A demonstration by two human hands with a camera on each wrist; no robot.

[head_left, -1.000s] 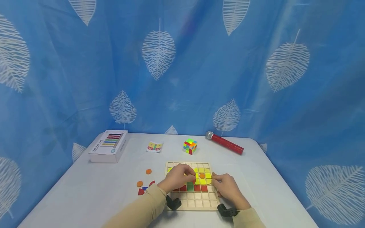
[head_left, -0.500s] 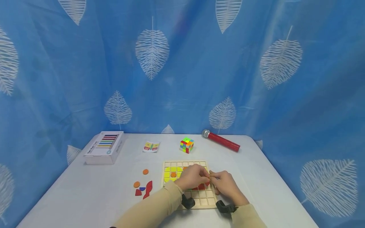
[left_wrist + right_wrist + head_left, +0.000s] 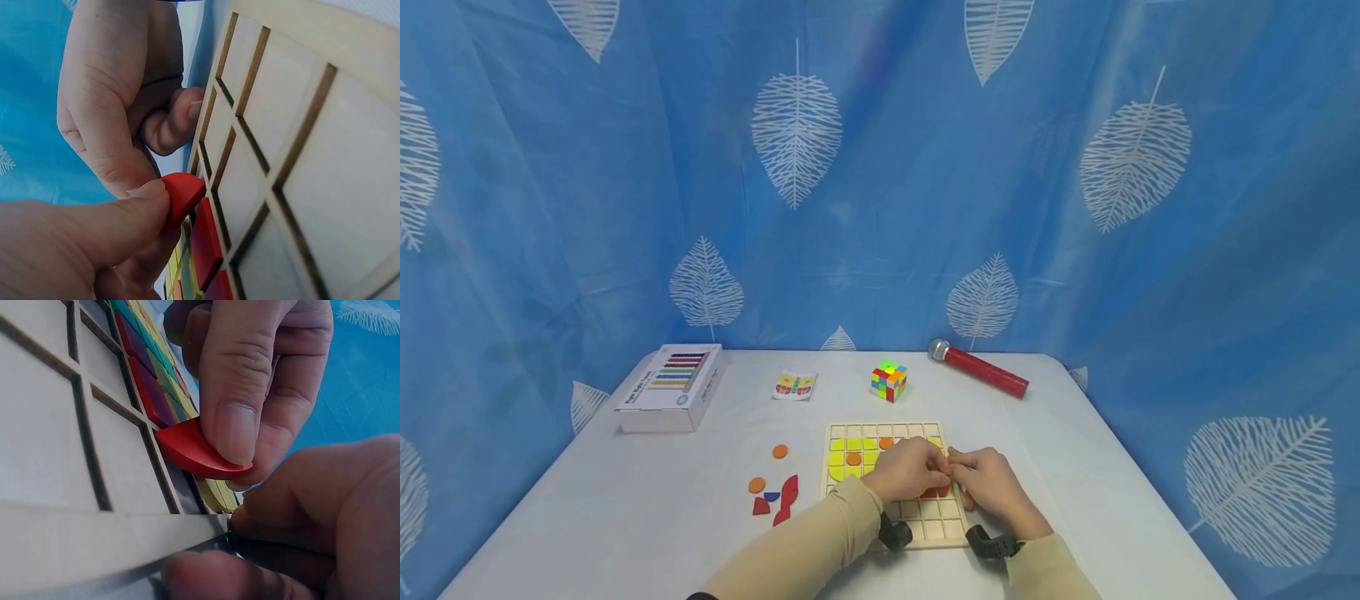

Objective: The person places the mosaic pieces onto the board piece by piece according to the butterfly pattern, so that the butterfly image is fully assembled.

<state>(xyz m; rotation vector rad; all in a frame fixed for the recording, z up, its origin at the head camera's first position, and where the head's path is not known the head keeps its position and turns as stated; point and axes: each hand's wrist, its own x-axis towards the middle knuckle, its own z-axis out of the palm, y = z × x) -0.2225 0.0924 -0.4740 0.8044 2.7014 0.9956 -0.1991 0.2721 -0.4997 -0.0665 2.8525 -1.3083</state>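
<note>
My left hand (image 3: 910, 468) reaches over the right part of a wooden grid board (image 3: 934, 529). Between its thumb and fingers it pinches a red quarter-circle tile (image 3: 197, 450), held tilted at a cell beside the red square tiles (image 3: 206, 240). At the board's right edge my right hand (image 3: 997, 487) grips the frame, its fingertips close to the red tile in both wrist views. Yellow tiles (image 3: 837, 459) and orange discs (image 3: 853, 459) fill cells in the upper rows. The lower rows show bare wood, and my left hand hides several middle cells.
Left of the board lie orange discs (image 3: 756, 484), red curved tiles (image 3: 788, 492) and a blue half-round tile (image 3: 772, 497). Farther back are a white box (image 3: 670, 387), a pattern card (image 3: 794, 385), a puzzle cube (image 3: 889, 381) and a red microphone (image 3: 985, 372).
My left hand has moved right across the board with the red tile, toward my right hand, uncovering yellow tiles on the left. Since half a second ago, both hands have barely moved.
</note>
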